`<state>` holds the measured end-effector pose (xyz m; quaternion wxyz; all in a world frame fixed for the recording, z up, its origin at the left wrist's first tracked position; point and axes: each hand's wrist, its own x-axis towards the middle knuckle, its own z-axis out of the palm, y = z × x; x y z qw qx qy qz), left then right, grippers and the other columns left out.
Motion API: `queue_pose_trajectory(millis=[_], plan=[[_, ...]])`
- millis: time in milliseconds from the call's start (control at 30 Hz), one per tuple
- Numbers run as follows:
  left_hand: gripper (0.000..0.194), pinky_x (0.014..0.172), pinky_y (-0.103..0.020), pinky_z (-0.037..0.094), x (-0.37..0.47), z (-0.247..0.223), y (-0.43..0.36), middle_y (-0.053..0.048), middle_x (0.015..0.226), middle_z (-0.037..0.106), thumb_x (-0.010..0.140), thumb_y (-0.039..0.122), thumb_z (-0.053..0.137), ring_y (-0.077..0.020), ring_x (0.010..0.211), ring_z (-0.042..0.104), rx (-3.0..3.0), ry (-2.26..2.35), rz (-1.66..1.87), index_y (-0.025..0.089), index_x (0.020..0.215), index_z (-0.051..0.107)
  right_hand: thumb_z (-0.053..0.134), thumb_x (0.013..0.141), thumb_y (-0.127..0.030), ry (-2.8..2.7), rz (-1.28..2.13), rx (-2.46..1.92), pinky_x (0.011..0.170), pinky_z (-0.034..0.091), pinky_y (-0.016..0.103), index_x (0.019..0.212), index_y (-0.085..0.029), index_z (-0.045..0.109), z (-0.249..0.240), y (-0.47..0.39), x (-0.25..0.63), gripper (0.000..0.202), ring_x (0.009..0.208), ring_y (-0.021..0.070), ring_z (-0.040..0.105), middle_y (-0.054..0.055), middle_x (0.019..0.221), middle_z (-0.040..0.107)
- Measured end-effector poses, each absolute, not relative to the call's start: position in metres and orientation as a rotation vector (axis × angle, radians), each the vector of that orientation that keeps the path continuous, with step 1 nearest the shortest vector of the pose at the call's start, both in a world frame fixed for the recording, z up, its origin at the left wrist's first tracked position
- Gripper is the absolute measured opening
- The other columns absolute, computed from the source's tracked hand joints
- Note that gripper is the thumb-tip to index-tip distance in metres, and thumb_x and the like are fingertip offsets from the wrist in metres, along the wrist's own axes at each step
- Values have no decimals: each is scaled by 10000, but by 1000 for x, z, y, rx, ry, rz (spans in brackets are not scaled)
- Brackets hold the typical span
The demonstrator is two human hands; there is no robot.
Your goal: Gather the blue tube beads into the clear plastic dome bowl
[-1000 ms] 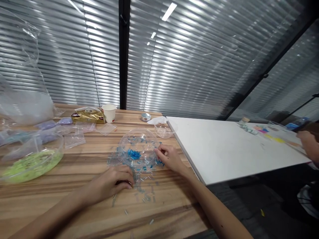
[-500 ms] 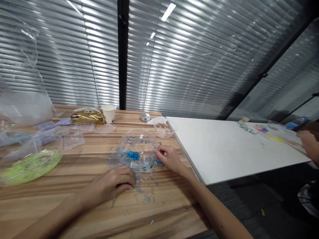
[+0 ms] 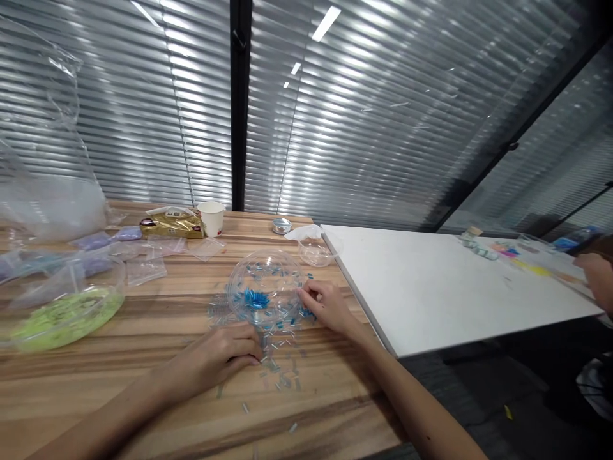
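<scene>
A clear round plastic dish (image 3: 267,255) stands on the wooden table, with a heap of blue tube-shaped pieces (image 3: 256,298) at its left inside. My right hand (image 3: 326,305) is at the dish's right edge, thumb and forefinger closed on the rim. In front of the dish, my left hand (image 3: 235,351) rests on the table with curled fingers; its fingertips are by scattered clear and grey pieces (image 3: 282,380), and what they hold, if anything, is too small to make out. More blue pieces lie under and around the dish.
At left are a tub of yellow-green pieces (image 3: 71,319), small plastic bags (image 3: 146,271) and a large clear bag (image 3: 57,207). Behind stand a gold packet (image 3: 171,223), a paper cup (image 3: 211,219) and a tin (image 3: 281,225). A white table (image 3: 431,287) adjoins; another person's hand (image 3: 596,278) is far right.
The whole view has shifted slightly, moving the scene a little to the right. Both hands keep nearly the same places beside the dish.
</scene>
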<state>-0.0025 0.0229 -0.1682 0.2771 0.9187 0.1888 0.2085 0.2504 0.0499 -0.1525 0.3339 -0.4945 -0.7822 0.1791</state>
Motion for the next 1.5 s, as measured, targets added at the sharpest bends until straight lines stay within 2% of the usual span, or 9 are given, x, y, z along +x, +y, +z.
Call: queue_pose_trajectory(millis=[1100,1500], plan=[[260,750,-226,423,-1,-169,18,-40,899,598,991,271,376,-138,851,555,2469,522,546,182,928,612,496,884,-255,-2154,410,-1253,534,279,226,558,-167,467,-156,50,246,339,525,93,410,-26,541,486],[212,750,-222,421,0,-169,18,-34,916,591,979,245,408,-141,861,550,2467,555,536,194,932,609,481,911,-254,-2240,427,-1307,550,296,230,599,-158,522,-153,49,245,329,553,102,456,-4,603,564]])
